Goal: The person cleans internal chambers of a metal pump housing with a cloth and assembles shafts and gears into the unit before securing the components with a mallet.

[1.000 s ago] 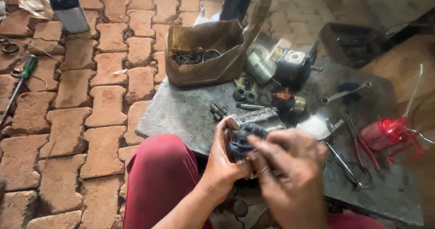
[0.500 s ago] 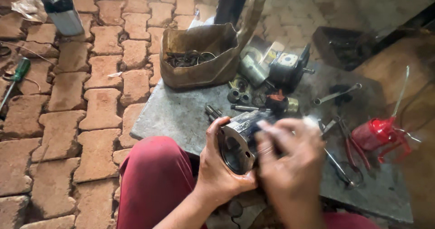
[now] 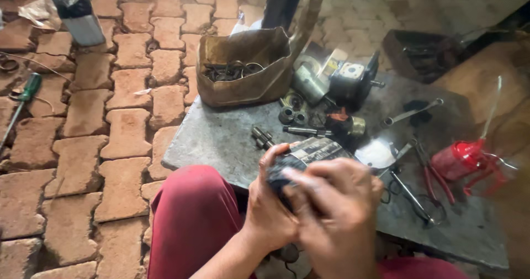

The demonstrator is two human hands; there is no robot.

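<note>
My left hand (image 3: 270,212) grips a dark ribbed metal motor housing (image 3: 309,154) from its left side, above the near edge of a grey stone slab (image 3: 221,138). My right hand (image 3: 337,212) lies over the front of the same housing, fingers curled on it and blurred by motion. The housing's near face is hidden behind my hands. My knee in red trousers (image 3: 193,218) is just below the hands.
A cut-open tan container (image 3: 243,69) with metal rings stands at the slab's back. Small bearings, a shaft (image 3: 306,131), a black motor part (image 3: 353,80), a spanner (image 3: 411,113), pliers (image 3: 428,171) and a red oil can (image 3: 464,157) lie on the slab. A green screwdriver (image 3: 25,94) rests on the brick paving.
Both hands have turned the housing; its round open end showed half a second ago and is now covered by my right hand.
</note>
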